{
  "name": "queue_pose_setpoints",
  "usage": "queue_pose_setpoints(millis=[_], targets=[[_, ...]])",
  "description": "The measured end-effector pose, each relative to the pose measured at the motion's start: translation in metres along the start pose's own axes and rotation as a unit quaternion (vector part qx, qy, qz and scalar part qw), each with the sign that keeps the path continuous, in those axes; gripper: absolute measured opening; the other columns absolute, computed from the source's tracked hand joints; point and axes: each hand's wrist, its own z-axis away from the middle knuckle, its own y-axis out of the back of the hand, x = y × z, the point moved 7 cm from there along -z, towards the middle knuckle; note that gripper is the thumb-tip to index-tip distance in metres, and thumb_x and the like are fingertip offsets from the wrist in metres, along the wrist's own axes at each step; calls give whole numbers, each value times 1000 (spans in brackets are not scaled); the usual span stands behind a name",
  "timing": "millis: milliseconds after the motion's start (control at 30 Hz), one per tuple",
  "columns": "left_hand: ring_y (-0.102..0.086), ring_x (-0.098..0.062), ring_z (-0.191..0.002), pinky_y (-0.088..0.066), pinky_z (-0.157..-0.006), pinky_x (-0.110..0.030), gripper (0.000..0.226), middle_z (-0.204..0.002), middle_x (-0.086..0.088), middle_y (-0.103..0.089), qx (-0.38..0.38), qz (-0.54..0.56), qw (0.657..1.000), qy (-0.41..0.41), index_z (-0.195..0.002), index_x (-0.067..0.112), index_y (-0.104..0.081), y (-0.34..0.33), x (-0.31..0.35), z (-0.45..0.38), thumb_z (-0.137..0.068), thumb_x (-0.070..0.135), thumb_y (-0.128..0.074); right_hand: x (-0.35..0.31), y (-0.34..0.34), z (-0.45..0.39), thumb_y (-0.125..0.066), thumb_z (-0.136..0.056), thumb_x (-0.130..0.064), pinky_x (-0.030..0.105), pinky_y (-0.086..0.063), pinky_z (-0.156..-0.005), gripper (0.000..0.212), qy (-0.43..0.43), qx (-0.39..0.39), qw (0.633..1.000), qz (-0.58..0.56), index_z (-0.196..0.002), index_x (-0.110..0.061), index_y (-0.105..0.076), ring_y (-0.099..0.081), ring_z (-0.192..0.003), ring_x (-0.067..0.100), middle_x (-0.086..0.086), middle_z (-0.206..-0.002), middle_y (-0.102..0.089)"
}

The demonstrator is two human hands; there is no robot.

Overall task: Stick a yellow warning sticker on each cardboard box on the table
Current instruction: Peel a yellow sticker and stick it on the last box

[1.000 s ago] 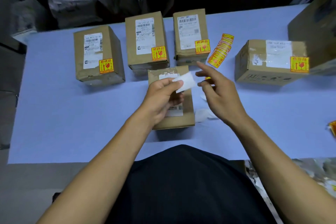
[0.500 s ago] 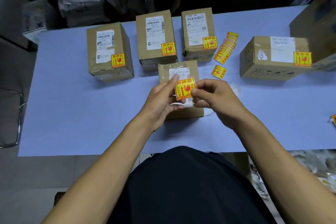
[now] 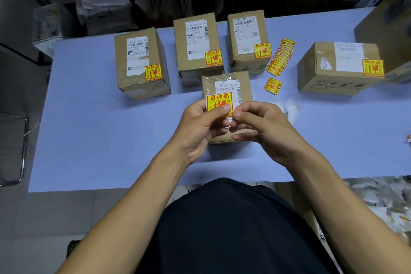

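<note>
Both hands meet above the near cardboard box [image 3: 226,82] at the table's middle. At the left, the left hand [image 3: 200,127] is raised with its palm toward the camera, thumb laid across the face of a square yellow-and-red warning sticker [image 3: 219,102] and fingers curled behind it, pinching it. Just right of it, the right hand [image 3: 262,127] has its fingers curled inward, the fingertips at the sticker's lower right corner; whether they grip the corner or only touch it is hard to tell. The sticker's lower part is hidden by the thumb, and the hands cover the box's near half.

On the pale blue table [image 3: 100,129], three brown cardboard boxes stand in a row behind: a left box [image 3: 138,87], a middle box [image 3: 195,35] and a right box [image 3: 244,60], each bearing a yellow sticker. A fanned strip of yellow stickers [image 3: 280,56] and one loose sticker [image 3: 272,86] lie beyond, then white backing scraps [image 3: 290,107]. A wide stickered box [image 3: 322,73] sits far right, partly overlapped by a large carton [image 3: 387,29] cut off by the frame.
</note>
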Motion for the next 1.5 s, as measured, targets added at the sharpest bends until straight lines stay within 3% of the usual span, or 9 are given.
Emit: queue_pose_setpoints(millis=[167, 333, 567, 700, 800, 1000, 1100, 1500], targets=[[-62, -9, -57, -53, -56, -21, 9, -72, -5, -68, -23, 15, 1000, -9, -96, 7, -70, 2, 8, 9, -92, 3, -64, -6, -12, 5, -62, -96, -12, 32, -62, -68, 17, 26, -14, 1000, -4, -82, -16, -73, -68, -75, 16, 8, -78, -70], [-57, -9, -53, -52, -54, -23, 15, -73, -3, -68, -75, -44, 996, -11, -91, 13, -72, 1, 16, 19, -89, -1, -65, -17, -16, 8, -65, -85, -22, 30, -60, -60, 11, 26, -23, 999, -29, -78, -20, -73, -68, -73, 19, 13, -81, -69], [-56, -14, -53, -51, -53, -25, 7, -72, -5, -66, -121, -109, 987, 1, -84, 12, -72, -1, 25, 25, -80, 8, -68, -29, -22, 8, -63, -84, -16, 29, -58, -57, 16, 48, -37, 998, 6, -71, -22, -69, -65, -67, 16, 8, -72, -67], [-61, -17, -62, -50, -55, -25, 7, -76, -5, -70, -85, -123, 988, -27, -81, 21, -76, 1, 34, 25, -83, 22, -70, -29, -25, 9, -64, -84, -17, 30, -58, -58, 14, 54, -31, 998, 16, -71, -22, -69, -69, -71, 19, 8, -72, -68], [-62, -14, -65, -48, -53, -22, 6, -74, -4, -70, -60, -134, 988, -53, -82, 19, -75, 4, 40, 24, -83, 22, -70, -31, -27, 11, -65, -84, -17, 29, -58, -59, 15, 59, -34, 998, 13, -71, -22, -69, -71, -72, 20, 8, -72, -69], [-56, -13, -54, -46, -47, -25, 12, -67, -3, -66, -83, -87, 992, -40, -74, 15, -76, 1, 44, 25, -82, 14, -67, -38, -25, 16, -61, -86, -13, 28, -60, -57, 12, 37, -71, 996, -48, -77, -14, -69, -74, -79, 25, 10, -74, -70], [-56, -13, -51, -47, -46, -25, 13, -66, -3, -66, -92, -81, 992, -40, -72, 14, -76, -1, 44, 26, -81, 11, -66, -40, -28, 18, -62, -85, -13, 28, -60, -56, 15, 36, -85, 995, -41, -75, -17, -72, -75, -80, 26, 9, -75, -71], [-64, -15, -57, -49, -45, -23, 17, -70, -6, -72, -109, -98, 988, -41, -74, 17, -78, -5, 42, 30, -82, 10, -64, -35, -31, 19, -63, -87, -16, 27, -60, -58, 17, 38, -96, 994, -33, -75, -21, -74, -75, -80, 22, 7, -74, -71]])
